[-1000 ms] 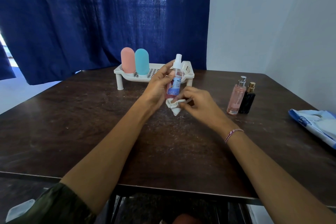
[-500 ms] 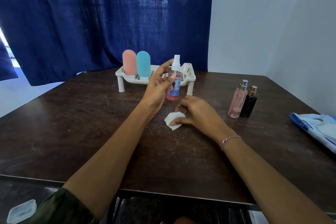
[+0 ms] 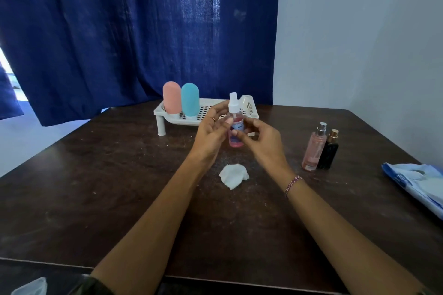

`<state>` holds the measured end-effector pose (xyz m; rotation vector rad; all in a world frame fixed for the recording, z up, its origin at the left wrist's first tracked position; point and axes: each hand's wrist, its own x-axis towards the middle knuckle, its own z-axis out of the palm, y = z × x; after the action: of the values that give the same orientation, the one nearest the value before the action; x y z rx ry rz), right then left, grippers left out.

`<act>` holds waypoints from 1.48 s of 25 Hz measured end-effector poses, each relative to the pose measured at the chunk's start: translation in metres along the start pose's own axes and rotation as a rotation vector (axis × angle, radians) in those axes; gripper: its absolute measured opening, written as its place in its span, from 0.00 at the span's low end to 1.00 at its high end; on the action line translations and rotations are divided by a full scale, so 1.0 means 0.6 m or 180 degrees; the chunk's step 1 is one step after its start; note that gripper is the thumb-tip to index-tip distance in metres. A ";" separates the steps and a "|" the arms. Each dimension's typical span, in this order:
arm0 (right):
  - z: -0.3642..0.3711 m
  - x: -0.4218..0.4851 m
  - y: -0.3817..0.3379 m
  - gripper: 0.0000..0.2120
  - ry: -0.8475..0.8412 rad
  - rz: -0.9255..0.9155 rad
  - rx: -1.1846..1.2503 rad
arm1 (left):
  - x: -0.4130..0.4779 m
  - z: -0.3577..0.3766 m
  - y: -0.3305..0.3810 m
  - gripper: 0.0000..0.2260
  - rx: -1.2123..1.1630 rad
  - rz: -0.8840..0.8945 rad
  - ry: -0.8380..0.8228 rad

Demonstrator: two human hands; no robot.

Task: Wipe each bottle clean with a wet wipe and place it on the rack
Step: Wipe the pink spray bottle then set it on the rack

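Presently, from my remote station, I record the following. The spray bottle (image 3: 236,124) is held upright above the table (image 3: 96,187), toward twelve o'clock of its centre and just in front of the rack (image 3: 167,115). It has a white nozzle, pink liquid and a blue-and-white label.

Left hand (image 3: 211,134): thumb on the near side of the spray bottle, fingers curled round its far side near the neck. Right hand (image 3: 261,143): thumb and forefinger pinch the lower body at the label; the other fingers are loosely curled behind. A bracelet (image 3: 293,184) sits on the right wrist.

The wipe (image 3: 234,175) lies crumpled on the table at six o'clock from the spray bottle, between the forearms, touched by neither hand.

The rack, white and perforated, stands on short legs at the twelve o'clock edge of the table. On its left part a pink bottle (image 3: 171,97) and a teal bottle (image 3: 189,99) stand upright, side by side and touching or nearly so.

At three o'clock from the hands, a perfume bottle (image 3: 314,151) with pale pink liquid and a black bottle (image 3: 329,152) with a gold cap stand upright on the table, close together; I cannot tell whether they touch. Farther toward three o'clock, at the table's edge, lies a blue-and-white pack of wipes (image 3: 417,182).

A dark blue curtain (image 3: 119,31) hangs behind the table at twelve o'clock.
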<state>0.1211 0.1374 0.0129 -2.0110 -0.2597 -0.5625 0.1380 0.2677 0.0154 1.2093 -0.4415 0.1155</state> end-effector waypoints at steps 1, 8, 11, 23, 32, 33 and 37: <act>0.003 0.007 -0.002 0.23 -0.0010 0.0069 0.0051 | 0.001 -0.002 -0.001 0.14 -0.0068 0.0008 0.0052; 0.033 0.061 -0.022 0.20 0.0323 0.0030 -0.0026 | 0.030 -0.013 -0.006 0.11 0.0452 0.0153 0.1013; 0.066 0.098 -0.024 0.19 0.0547 0.0033 -0.0041 | 0.053 -0.014 -0.001 0.10 0.0916 0.0292 0.1505; 0.149 0.154 -0.001 0.18 0.0644 0.0317 -0.0168 | 0.092 -0.053 -0.025 0.13 0.1948 0.0119 0.1731; 0.153 0.159 0.009 0.18 0.0460 0.0328 -0.0315 | 0.088 -0.058 -0.020 0.14 0.2214 -0.0056 0.1657; 0.152 0.159 0.010 0.18 0.0439 0.0331 -0.0330 | 0.088 -0.058 -0.020 0.14 0.2217 -0.0075 0.1652; 0.153 0.161 0.012 0.17 0.0367 0.0357 -0.0414 | 0.087 -0.057 -0.020 0.14 0.2185 -0.0130 0.1665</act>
<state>0.2339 0.2092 0.0181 -2.0947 -0.0408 -0.6351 0.1983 0.2873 0.0155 1.7864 0.1039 0.5685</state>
